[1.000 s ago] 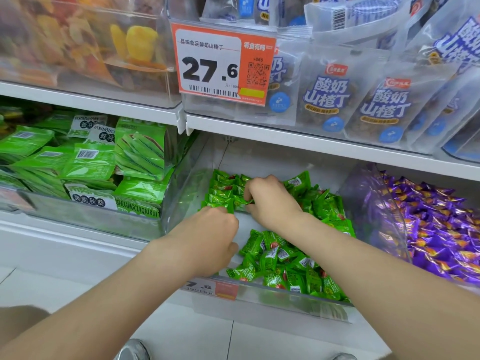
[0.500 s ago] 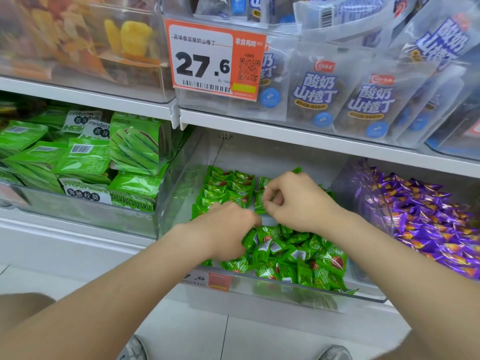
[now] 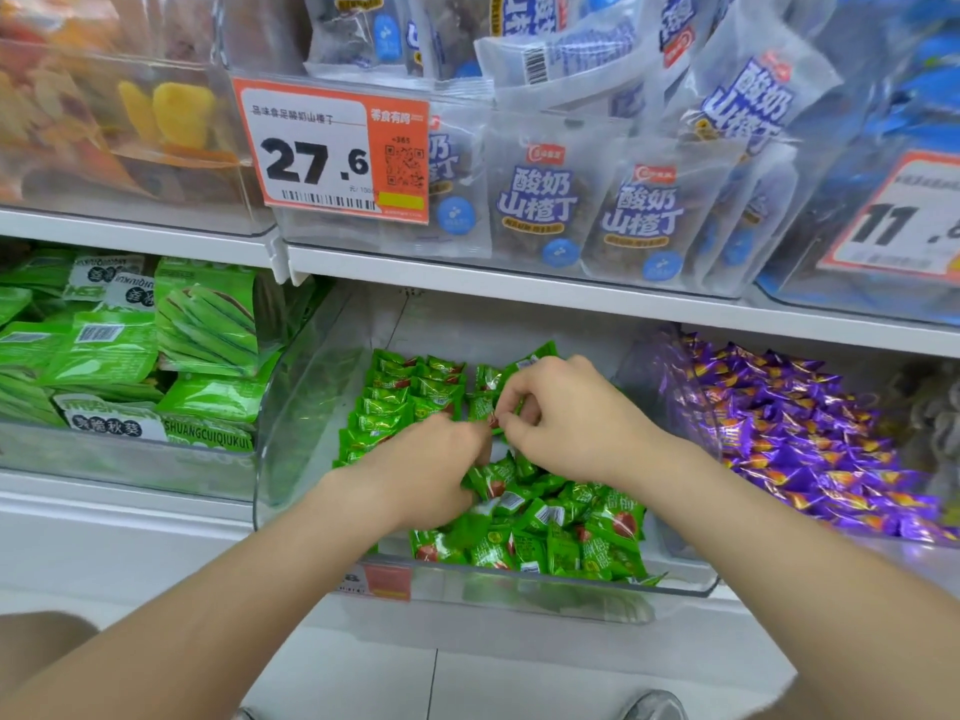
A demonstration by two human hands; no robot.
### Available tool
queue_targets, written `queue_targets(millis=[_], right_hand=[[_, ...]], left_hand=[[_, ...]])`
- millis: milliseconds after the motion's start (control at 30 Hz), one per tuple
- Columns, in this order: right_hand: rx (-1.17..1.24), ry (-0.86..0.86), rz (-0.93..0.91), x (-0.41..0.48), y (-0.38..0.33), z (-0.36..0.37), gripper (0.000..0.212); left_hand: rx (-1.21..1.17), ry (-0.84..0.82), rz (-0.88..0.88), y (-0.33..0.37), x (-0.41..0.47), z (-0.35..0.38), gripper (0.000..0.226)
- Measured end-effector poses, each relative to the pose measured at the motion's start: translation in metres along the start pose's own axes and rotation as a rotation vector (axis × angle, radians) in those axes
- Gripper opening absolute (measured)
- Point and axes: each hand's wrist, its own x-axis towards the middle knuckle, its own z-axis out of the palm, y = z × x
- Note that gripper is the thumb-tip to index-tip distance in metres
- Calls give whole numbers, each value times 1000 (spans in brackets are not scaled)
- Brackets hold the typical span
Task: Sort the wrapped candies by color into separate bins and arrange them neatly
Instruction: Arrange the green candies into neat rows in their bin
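Observation:
A clear plastic bin (image 3: 545,589) on the lower shelf holds green wrapped candies. Neat rows of them (image 3: 400,397) stand at the back left, and a loose heap (image 3: 561,537) lies at the front. Both my hands are inside the bin, meeting over its middle. My right hand (image 3: 566,423) pinches a green candy (image 3: 493,407) between thumb and fingers. My left hand (image 3: 421,475) is curled with its fingertips touching the same candy; what it grips is partly hidden. A second clear bin to the right holds purple wrapped candies (image 3: 810,439).
A bin of green okra snack packs (image 3: 130,350) stands to the left. The upper shelf (image 3: 519,283) overhangs the bins and carries clear bags with blue print (image 3: 540,194) and an orange price tag reading 27.6 (image 3: 332,148). White floor tiles lie below.
My right hand moved from the back left rows toward the bin's middle. My left hand rose from the front heap to meet it. The camera tilted up slightly.

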Motion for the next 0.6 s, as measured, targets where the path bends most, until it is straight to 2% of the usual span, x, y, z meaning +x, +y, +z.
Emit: queue_targets(millis=[67, 167, 367, 500, 600], right_hand=[[4, -1, -8, 0, -1, 0, 13], [1, 1, -17, 0, -1, 4, 11], [-13, 2, -19, 0, 0, 3, 15], [-2, -33, -57, 0, -3, -5, 10], [107, -192, -157, -6, -7, -15, 34]], left_hand=[[32, -43, -12, -2, -3, 2, 41], [74, -21, -26, 0, -5, 4, 46], [124, 83, -17, 4, -8, -4, 31], [-243, 140, -30, -3, -12, -14, 24], [-743, 140, -56, 3, -20, -22, 21]])
